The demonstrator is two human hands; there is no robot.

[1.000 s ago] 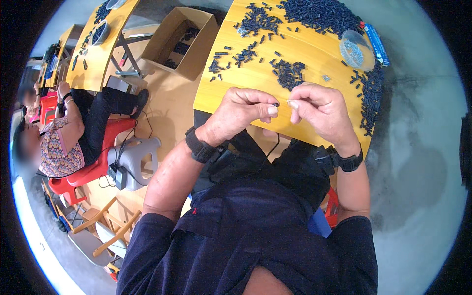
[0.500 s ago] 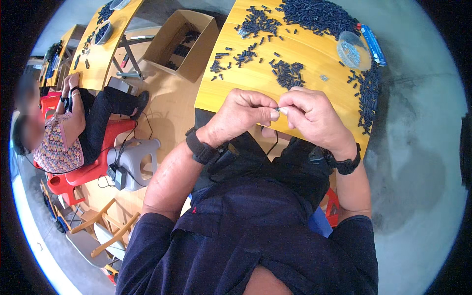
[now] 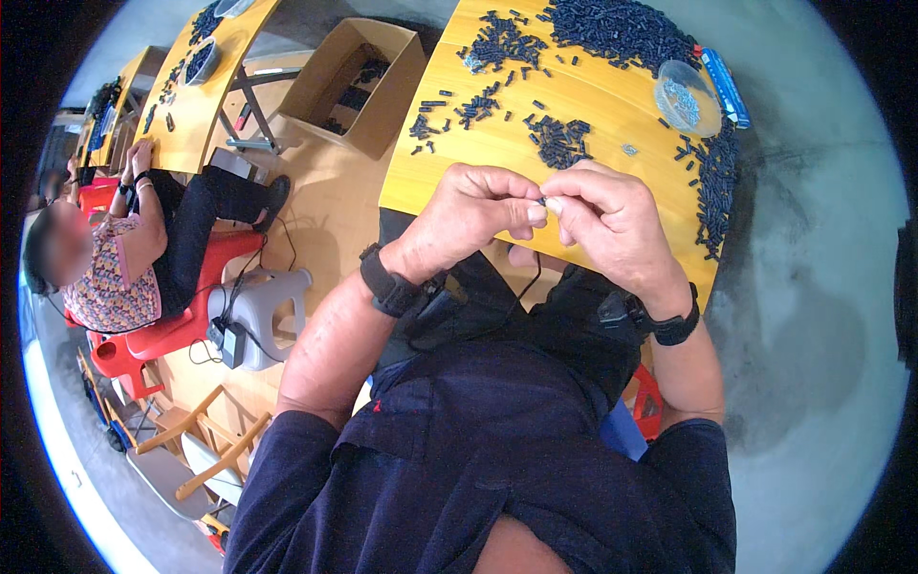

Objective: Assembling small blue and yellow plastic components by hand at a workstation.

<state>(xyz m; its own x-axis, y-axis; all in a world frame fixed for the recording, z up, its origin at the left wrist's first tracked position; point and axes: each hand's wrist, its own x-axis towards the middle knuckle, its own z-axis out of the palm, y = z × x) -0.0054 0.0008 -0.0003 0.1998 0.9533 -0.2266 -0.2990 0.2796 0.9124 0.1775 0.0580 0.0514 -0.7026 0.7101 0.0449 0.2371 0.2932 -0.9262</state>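
Note:
Over the near edge of the yellow table (image 3: pixel 593 96), my left hand (image 3: pixel 483 212) and my right hand (image 3: pixel 612 218) meet fingertip to fingertip. Between them sits a small black piece (image 3: pixel 542 201), mostly covered by the fingers. My left thumb and forefinger pinch it. The right thumb and forefinger are closed at its other end; whether they hold a second tiny part is too small to tell. Just beyond the hands lies a little pile of short black cylindrical pieces (image 3: pixel 559 143). A few small silvery bits (image 3: pixel 629 150) rest to the right of that pile.
Larger heaps of black pieces (image 3: pixel 622 33) cover the table's far side and right edge (image 3: pixel 717 191). A clear plastic tub (image 3: pixel 687 100) of small silvery parts stands beside a blue box (image 3: pixel 727 88). Left are an open cardboard box (image 3: pixel 359 86), a grey stool (image 3: pixel 263 320) and a seated person (image 3: pixel 115 277).
My hands have shifted very slightly, with the fingertips a little higher and the small black piece turned between them. The seated person's head has moved a little.

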